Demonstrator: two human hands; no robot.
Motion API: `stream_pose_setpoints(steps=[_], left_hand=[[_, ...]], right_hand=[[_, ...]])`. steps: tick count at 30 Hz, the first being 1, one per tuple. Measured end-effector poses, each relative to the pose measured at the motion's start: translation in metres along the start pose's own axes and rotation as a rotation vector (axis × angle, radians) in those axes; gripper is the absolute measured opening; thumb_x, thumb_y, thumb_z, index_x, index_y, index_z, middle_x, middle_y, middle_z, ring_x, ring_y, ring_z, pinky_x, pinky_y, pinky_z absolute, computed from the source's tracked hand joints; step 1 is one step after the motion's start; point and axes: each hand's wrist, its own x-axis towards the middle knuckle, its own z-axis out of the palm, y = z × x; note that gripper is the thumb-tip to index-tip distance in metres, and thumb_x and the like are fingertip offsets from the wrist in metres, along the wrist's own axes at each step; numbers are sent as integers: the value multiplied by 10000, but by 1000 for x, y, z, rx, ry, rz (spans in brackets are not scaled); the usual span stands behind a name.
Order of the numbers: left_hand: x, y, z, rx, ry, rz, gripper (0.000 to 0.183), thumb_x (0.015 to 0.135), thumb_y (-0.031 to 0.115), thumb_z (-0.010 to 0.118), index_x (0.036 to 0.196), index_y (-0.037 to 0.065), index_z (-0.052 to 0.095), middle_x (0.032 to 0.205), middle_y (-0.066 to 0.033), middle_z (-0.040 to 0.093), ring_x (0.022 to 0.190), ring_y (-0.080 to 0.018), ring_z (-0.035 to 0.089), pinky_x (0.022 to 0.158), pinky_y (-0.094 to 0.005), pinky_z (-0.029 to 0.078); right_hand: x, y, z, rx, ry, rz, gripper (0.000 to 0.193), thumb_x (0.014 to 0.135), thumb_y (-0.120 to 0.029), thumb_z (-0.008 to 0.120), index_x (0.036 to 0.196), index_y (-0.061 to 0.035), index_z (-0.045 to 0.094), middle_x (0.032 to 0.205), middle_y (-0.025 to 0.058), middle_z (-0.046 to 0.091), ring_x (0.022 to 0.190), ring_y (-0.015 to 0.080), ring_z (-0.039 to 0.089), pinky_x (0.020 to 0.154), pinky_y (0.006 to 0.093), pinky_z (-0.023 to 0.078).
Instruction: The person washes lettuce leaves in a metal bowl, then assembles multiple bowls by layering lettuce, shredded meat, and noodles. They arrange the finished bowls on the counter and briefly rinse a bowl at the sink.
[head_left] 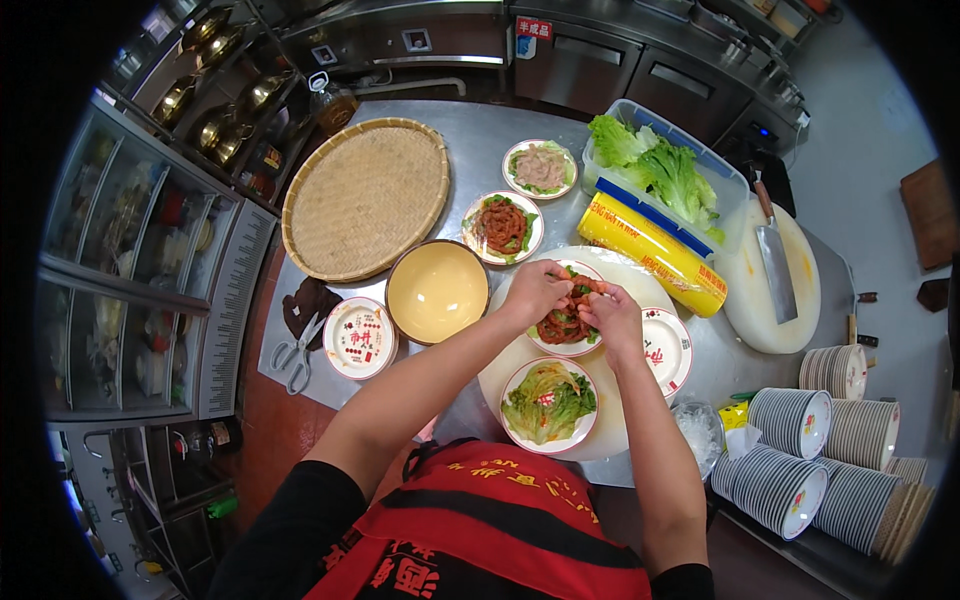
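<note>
My left hand (538, 294) and my right hand (611, 308) meet over a plate of reddish meat slices (563, 328) on lettuce. The fingers of both hands are closed in a pinch at the meat, near the plate's far side; the exact piece between them is partly hidden. This plate rests on a round white cutting board (512, 357). Nearer me on the board sits a plate of lettuce (548, 402). Right of my right hand is a bare white plate (666, 350) with a red rim. Farther off are another plate of reddish meat (502, 227) and a plate of pale pinkish meat (541, 168).
Left stand a woven bamboo tray (365, 198), a yellow bowl (437, 292), stacked plates (360, 338) and scissors (298, 355). At right are a lettuce tub (735, 190), a yellow cling film box (655, 255), a cleaver (775, 265) on a second board, and several plate stacks (770, 490).
</note>
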Motion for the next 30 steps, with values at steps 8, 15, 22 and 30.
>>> stream_pose_setpoints(steps=[8, 15, 22, 30], left_hand=[[-15, -1, -5, 735, 94, 230, 151, 809, 117, 675, 914, 12, 646, 778, -151, 664, 712, -275, 647, 656, -357, 505], [-11, 2, -5, 725, 68, 401, 159, 777, 58, 660, 932, 27, 640, 854, -172, 647, 789, -348, 626, 711, -419, 490], [-5, -8, -15, 759, -4, 649, 140, 771, -5, 621, 907, 32, 629, 921, -150, 573, 854, -349, 590, 701, -407, 488], [-9, -7, -24, 729, -119, 884, 141, 792, 5, 622, 932, 19, 616, 955, -133, 563, 866, -328, 600, 719, -389, 499]], right_hand=[[-14, 7, -6, -731, 65, -342, 157, 834, -77, 640, 989, -48, 636, 877, 151, 655, 685, 251, 648, 629, 347, 512], [-6, 3, -4, -948, 104, -704, 172, 798, -66, 660, 967, -61, 629, 882, 143, 608, 774, 329, 621, 685, 402, 508], [-11, 6, -13, -1118, -52, -944, 150, 803, -25, 603, 947, -60, 621, 924, 114, 601, 791, 319, 623, 681, 404, 517], [-9, 10, -7, -1009, 3, -910, 131, 808, -49, 614, 938, -64, 614, 877, 121, 602, 750, 317, 618, 648, 403, 513]])
